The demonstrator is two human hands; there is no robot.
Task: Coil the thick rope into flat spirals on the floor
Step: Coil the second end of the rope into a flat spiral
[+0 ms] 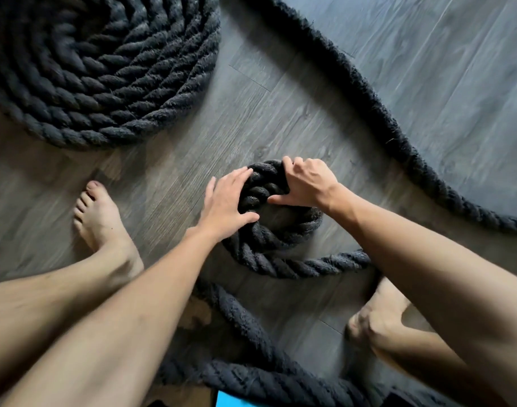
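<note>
You are bent over a grey wood-plank floor [295, 118] with both arms reaching down to a small, newly started coil [269, 230] of thick black twisted rope near the middle of the view. Your left hand [226, 202] lies flat and spread against the left side of that coil, fingers extended and pressing on the rope rather than closing around it, with the thumb resting on the inner edge of the loop. Your right hand [305, 183] is curled over the far side of the coil, fingers hooked over the top of the rope and thumb pointing in toward the centre, so it grips the rope's inner turn. The small coil has only a turn or two, with bare floor visible in its open centre, and its outer turn leaves toward the right, passing under your right forearm. A loose run of rope [398, 136] sweeps from the top of the view down the right side in a long curve, well apart from the small coil. At the upper left lies a large finished spiral [104, 69], many turns wound tight and flat on the floor. More rope [245, 327] curves across the floor close to you, between your legs. Your bare left foot [100, 215] stands flat beside the small coil, and your right foot [377, 315] is partly hidden beneath your right arm.
</note>
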